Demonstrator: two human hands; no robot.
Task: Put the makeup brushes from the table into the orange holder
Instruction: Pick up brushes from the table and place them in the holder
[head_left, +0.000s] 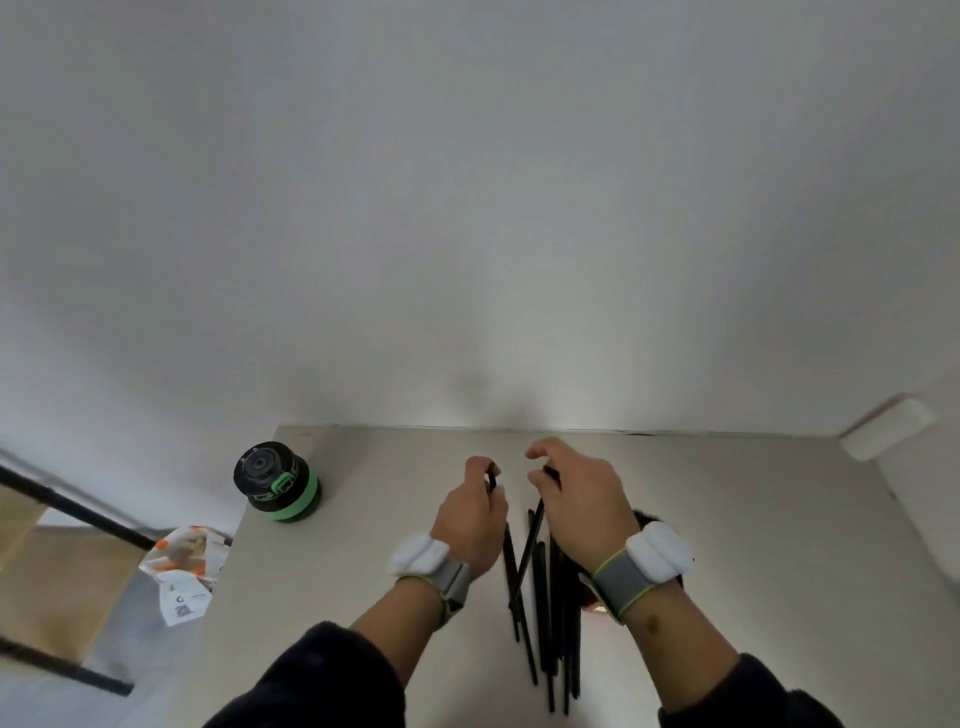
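Several thin black makeup brushes (549, 623) lie in a loose bundle on the pale table (363, 571), handles pointing toward me. My left hand (472, 512) is closed around the top of one black brush (511, 566) that slants down to the table. My right hand (576, 506) pinches the top of another black brush (530, 551), which crosses the first. A small orange patch (597, 605), perhaps the holder, peeks out under my right wrist; the rest of it is hidden.
A black and green round container (277, 486) stands at the table's back left corner. A crumpled orange and white bag (182, 566) hangs off the left edge. The white wall runs along the table's far edge, with a white block (885, 428) at the right.
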